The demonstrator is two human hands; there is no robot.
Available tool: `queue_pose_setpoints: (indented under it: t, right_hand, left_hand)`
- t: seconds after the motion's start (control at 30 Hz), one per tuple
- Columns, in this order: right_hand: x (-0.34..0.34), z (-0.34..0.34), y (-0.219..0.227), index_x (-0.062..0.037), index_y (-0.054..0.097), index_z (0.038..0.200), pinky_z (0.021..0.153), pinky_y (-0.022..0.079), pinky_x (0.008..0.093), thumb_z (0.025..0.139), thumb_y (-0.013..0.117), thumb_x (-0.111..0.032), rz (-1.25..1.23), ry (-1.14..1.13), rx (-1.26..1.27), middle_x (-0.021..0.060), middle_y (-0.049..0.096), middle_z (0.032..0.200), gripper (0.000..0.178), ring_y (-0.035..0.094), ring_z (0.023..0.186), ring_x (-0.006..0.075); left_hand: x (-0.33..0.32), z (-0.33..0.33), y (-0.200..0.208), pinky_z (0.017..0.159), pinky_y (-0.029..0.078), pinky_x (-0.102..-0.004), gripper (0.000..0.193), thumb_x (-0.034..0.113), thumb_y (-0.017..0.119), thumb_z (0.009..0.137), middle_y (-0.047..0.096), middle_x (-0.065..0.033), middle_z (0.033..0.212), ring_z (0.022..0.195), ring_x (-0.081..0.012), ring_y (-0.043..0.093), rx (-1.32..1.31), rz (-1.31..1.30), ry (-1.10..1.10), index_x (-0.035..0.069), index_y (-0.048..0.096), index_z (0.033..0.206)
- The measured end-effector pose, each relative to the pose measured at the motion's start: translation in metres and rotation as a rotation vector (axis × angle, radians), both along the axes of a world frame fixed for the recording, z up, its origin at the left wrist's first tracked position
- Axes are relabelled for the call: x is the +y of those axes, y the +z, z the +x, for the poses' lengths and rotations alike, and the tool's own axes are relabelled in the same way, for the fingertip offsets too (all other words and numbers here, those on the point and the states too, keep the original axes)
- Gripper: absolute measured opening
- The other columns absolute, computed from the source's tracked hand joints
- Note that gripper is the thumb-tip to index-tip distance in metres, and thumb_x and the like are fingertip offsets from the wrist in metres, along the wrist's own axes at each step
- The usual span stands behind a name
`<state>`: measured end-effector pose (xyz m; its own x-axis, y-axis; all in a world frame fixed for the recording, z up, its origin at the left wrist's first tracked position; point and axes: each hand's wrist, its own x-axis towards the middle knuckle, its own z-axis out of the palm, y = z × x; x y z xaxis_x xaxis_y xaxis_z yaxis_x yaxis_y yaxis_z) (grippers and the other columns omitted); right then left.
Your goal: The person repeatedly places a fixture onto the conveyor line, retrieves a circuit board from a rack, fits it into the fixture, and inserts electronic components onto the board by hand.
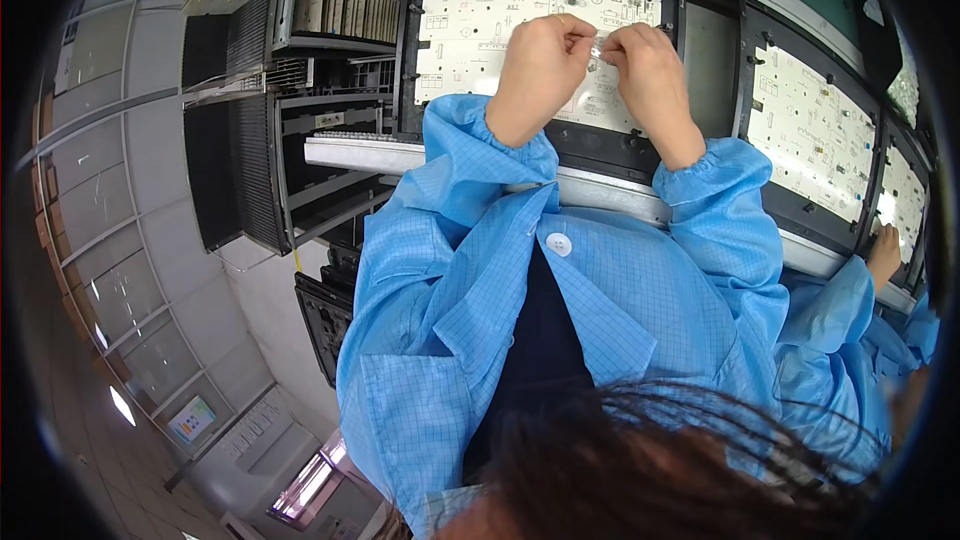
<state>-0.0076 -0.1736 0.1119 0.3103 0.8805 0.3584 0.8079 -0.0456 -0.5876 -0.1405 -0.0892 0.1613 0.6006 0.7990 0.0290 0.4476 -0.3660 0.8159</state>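
Observation:
A white circuit board [455, 15] with printed markings and a few small components lies in a black carrier frame [620, 145] in front of me. Over the middle of the board, my left hand [545, 68] is closed in a pinch, fingertips pointing inward. Close beside it on the right, my right hand [648, 72] also pinches, its fingertips nearly meeting the left ones just above the board. Whatever small thing the fingertips hold is too tiny to make out. Blue checked sleeves cover both forearms.
On the right, another white board [815, 135] sits in its own black frame along a metal rail [345, 152]. A co-worker's hand [884, 255] touches a board farther right. Boards stand in a rack [355, 15] at the left, near black slotted magazines [235, 175].

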Motion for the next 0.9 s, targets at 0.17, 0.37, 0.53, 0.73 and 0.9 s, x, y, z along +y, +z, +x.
queue_pose_setpoints:
  t: [0.17,0.37,0.53,0.73,0.9]
  right_hand:
    - [-0.017,0.023,0.024,-0.0014,0.065,0.095,0.066,0.046,0.0217,0.091,0.064,-0.006,0.167,-0.242,0.530,0.0022,0.066,0.084,0.006,0.058,0.074,0.0070]
    - [-0.034,0.036,0.028,-0.0015,0.065,0.098,0.066,0.043,0.0182,0.092,0.064,-0.006,0.212,-0.347,0.618,-0.0015,0.063,0.084,0.008,0.054,0.075,0.0048]
    - [-0.036,0.030,0.033,-0.0011,0.064,0.098,0.067,0.043,0.0183,0.093,0.064,-0.006,0.209,-0.326,0.623,-0.0015,0.062,0.084,0.008,0.053,0.075,0.0047]
    - [-0.033,0.030,0.032,-0.0001,0.068,0.098,0.064,0.047,0.0219,0.091,0.065,-0.005,0.304,-0.357,0.634,0.0055,0.066,0.081,0.009,0.059,0.071,0.0092]
    - [-0.035,0.031,0.027,-0.0004,0.069,0.101,0.069,0.045,0.0176,0.092,0.067,-0.008,0.171,-0.331,0.644,0.0008,0.067,0.088,0.012,0.057,0.078,0.0048]
  left_hand:
    - [-0.013,0.009,-0.014,0.067,0.055,-0.0322,0.016,0.005,0.066,0.082,0.070,-0.0191,0.080,0.072,-0.0267,0.070,0.006,0.121,-0.156,-0.003,0.072,0.094]
    - [-0.017,0.021,-0.020,0.067,0.053,-0.0371,0.015,0.005,0.067,0.081,0.068,-0.0195,0.079,0.072,-0.0305,0.067,0.043,0.201,-0.249,-0.004,0.071,0.093]
    - [-0.017,0.024,-0.024,0.068,0.052,-0.0395,0.014,0.005,0.067,0.080,0.067,-0.0198,0.079,0.073,-0.0324,0.065,0.054,0.221,-0.268,-0.004,0.071,0.091]
    - [-0.022,0.028,-0.026,0.075,0.052,-0.0418,0.012,0.002,0.065,0.078,0.067,-0.0200,0.081,0.081,-0.0350,0.065,0.115,0.350,-0.289,-0.003,0.071,0.087]
    - [-0.032,0.031,-0.020,0.079,0.051,-0.0433,0.014,0.001,0.062,0.079,0.066,-0.0205,0.086,0.087,-0.0364,0.063,0.302,0.491,-0.352,-0.001,0.070,0.090]
